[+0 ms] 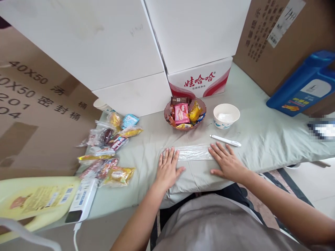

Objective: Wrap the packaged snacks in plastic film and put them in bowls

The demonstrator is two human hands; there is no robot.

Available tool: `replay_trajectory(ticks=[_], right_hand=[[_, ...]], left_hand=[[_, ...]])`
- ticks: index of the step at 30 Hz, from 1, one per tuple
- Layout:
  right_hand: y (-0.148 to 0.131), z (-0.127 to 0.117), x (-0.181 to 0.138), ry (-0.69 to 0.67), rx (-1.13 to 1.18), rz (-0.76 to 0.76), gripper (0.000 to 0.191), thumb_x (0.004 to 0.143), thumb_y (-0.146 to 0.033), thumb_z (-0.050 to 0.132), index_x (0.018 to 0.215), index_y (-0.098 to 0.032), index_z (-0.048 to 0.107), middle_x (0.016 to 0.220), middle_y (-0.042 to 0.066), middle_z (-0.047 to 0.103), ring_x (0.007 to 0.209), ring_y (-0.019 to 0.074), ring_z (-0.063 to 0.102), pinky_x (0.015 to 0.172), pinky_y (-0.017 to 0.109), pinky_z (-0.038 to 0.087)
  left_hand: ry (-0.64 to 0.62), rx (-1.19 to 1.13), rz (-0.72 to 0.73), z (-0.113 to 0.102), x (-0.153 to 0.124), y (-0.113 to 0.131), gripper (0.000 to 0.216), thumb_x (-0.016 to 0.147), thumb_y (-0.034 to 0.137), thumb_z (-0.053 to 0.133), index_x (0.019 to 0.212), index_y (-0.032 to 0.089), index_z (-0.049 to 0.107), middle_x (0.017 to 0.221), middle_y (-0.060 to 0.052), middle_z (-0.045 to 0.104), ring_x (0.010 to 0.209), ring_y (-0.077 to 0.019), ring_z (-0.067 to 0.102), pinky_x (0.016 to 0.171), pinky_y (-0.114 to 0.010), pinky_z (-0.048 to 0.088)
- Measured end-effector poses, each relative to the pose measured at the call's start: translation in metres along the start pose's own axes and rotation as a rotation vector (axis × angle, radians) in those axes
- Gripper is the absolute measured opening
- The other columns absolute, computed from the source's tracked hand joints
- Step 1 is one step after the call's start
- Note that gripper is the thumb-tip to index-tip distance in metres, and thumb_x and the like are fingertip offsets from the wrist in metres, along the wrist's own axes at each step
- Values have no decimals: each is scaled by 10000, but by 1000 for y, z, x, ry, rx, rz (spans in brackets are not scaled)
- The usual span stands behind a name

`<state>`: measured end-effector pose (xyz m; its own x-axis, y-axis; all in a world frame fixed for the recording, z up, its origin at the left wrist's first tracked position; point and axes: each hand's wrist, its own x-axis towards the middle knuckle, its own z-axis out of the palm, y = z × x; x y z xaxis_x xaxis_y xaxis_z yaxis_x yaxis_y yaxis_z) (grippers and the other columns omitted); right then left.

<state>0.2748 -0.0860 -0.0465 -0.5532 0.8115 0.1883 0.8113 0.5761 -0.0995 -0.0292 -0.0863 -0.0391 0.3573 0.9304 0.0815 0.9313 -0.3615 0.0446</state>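
Observation:
A clear, crinkled plastic strip or bag (195,152) lies flat on the cloth-covered table. My left hand (168,169) rests palm down on its left end, fingers apart. On its right end lies my right hand (227,162), also flat with the fingers spread. Just beyond the right hand is a white utility knife (225,140). Behind the plastic stands a pinkish glass bowl (167,120) filled with wrapped snacks, a pink packet (181,113) on top. A paper cup (226,118) with something white inside stands to the right of the bowl.
Several bagged snacks (120,174) are spread at the left, near a white power strip (83,198) and a pale yellow jug (39,198). White boxes (131,94) line the back. A blue bottle (295,90) leans by a cardboard box (295,42) on the right.

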Motion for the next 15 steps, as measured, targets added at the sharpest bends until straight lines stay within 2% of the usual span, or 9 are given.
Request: replay_trajectory(ticks=[2,4,7,9,13,15], right_hand=[[0,-7,-18,14,10,-34,845,832,-662,537,1475,-143,359,1506,188,384,1404,365,280,1079,562,256],[-7,-13,-33,16,52,-72,710,847,-576,576,1409,-159,457,1442,181,465,1304,353,405,1016,522,334],[-23,-20,-46,15,155,-119,331,912,-284,524,1221,-205,612,1163,124,641,983,248,565,844,406,423],[-35,-26,-48,33,244,-161,283,906,-154,460,1108,-209,650,1004,90,662,872,209,560,787,372,421],[-51,-46,-44,57,465,-284,271,869,-94,431,1000,-195,645,1062,92,651,1055,239,545,909,426,403],[-53,-58,-38,-11,626,-330,254,868,-88,429,976,-196,633,990,68,669,1003,206,574,920,401,415]], left_hand=[[53,-21,-61,-8,-3,5,551,925,452,483,1394,162,486,1477,-182,419,1387,-377,326,1088,-562,321],[104,-88,-91,-15,-5,22,424,939,370,469,1292,164,582,1335,-186,531,1263,-361,456,1009,-528,411],[113,-228,-24,-14,-4,56,394,940,340,471,1287,184,575,1230,-161,566,1135,-316,527,941,-493,466],[89,-272,68,-9,-4,76,446,922,349,512,1340,194,522,1302,-157,530,1212,-336,479,987,-525,432],[42,-330,293,-3,-5,88,451,906,356,541,1333,212,515,1414,-134,475,1367,-363,335,1086,-592,315],[51,-422,345,-3,-6,83,400,916,353,520,1286,204,545,1369,-138,515,1348,-346,367,1090,-585,315]])
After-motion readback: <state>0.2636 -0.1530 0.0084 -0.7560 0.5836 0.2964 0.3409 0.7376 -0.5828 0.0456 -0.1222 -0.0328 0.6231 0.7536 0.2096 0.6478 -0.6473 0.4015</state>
